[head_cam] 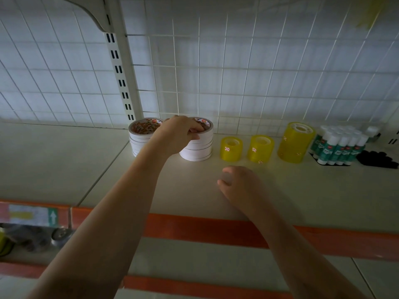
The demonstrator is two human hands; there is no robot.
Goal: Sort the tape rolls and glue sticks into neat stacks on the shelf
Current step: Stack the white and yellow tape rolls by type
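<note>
Head view: I'm squaring up the white tape stacks at the back of the shelf (280,190).

My left hand (179,131) curls over the top roll of the right white stack (197,145), beside the left stack (139,134); my right hand (237,183) is blurred, grip unclear. Yellow rolls (231,148) and glue sticks (339,145) stand further right. A sideways nudge could shear the stack, I think. Labels are unreadable.

Dim light, white wire grid back panel (237,72), slotted upright (121,83), orange-edged shelving
</note>
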